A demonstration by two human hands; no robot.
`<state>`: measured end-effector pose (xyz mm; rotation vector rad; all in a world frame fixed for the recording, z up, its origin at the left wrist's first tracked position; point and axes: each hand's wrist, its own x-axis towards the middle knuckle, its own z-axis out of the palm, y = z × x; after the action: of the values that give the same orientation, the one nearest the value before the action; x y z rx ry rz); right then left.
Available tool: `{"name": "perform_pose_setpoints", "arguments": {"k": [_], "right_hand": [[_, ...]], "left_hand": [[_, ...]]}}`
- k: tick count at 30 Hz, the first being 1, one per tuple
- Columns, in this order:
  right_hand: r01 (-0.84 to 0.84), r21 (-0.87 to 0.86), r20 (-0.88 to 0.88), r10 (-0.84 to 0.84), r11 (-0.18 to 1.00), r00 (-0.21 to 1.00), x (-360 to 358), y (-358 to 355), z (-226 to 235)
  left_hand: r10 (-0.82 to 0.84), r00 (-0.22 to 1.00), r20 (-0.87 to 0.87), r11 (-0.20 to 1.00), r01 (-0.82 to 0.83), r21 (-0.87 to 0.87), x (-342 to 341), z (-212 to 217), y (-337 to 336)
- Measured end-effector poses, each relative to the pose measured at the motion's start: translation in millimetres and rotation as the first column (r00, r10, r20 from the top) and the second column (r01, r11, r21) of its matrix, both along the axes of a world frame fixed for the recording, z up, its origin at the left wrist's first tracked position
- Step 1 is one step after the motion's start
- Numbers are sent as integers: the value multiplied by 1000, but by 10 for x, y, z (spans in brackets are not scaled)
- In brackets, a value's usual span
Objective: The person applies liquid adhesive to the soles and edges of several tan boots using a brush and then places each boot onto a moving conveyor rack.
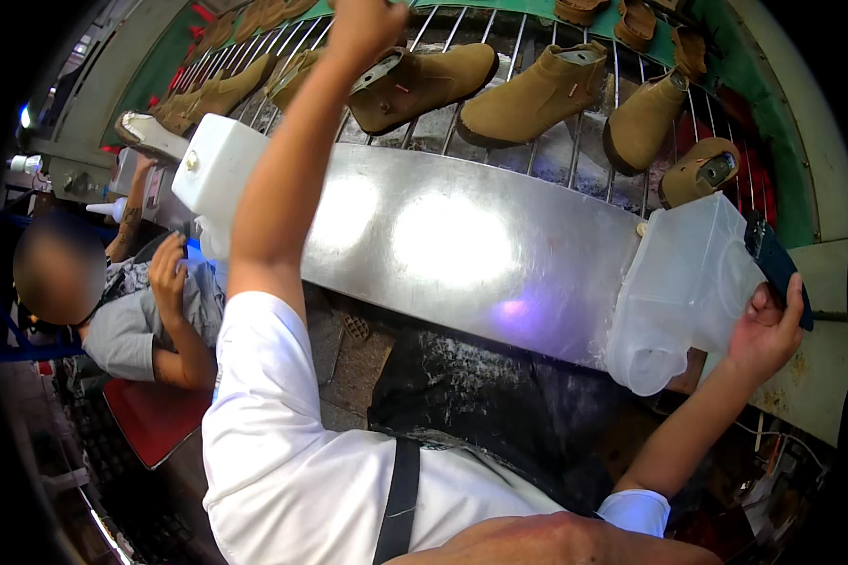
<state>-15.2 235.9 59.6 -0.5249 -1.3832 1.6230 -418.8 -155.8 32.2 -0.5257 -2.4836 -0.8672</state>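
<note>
My left arm stretches over the metal work surface (367, 235) to the far edge of view. There my left hand (367, 26) hangs above the brown boots; its fingers are mostly cut off by the frame's top, so their grip cannot be made out. Below it stands a brown ankle boot (433, 80) on metal bars (575, 155). At the right my right hand (768, 330) grips a flat, dark blue-green piece (773, 259) with a ridged dark end, just beside a translucent plastic container (678, 273).
More brown boots (537, 94) and soles (636, 24) rest along the bars. A white plastic container (219, 162) sits at the surface's left end. Close by on the left is another person (151, 330), seated, with a white-lined shoe part (151, 137) near their raised hand.
</note>
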Motion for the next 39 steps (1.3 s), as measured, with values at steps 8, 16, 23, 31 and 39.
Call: {"name": "perform_pose_setpoints", "arguments": {"k": [8, 16, 23, 31, 39], "right_hand": [[20, -4, 28, -19, 1000, 999, 72, 14, -9], [-103, -30, -87, 100, 994, 991, -71, -171, 58], [-267, 274, -222, 331, 924, 917, 176, -362, 28], [-338, 67, 511, 259, 939, 820, 1171, -717, -313], [-434, 766, 554, -146, 474, 819, 1106, -724, -760]], "left_hand": [[381, 569, 729, 810, 176, -560, -1187, -817, -739], [343, 892, 296, 625, 19, -780, -1080, -560, -1081], [119, 910, -397, 692, -363, -624, -78, 493, -323], [-543, 808, 227, 819, 449, 358, 1676, 176, -63], [-456, 752, 476, 845, 533, -32, 2936, -769, 101]]}}
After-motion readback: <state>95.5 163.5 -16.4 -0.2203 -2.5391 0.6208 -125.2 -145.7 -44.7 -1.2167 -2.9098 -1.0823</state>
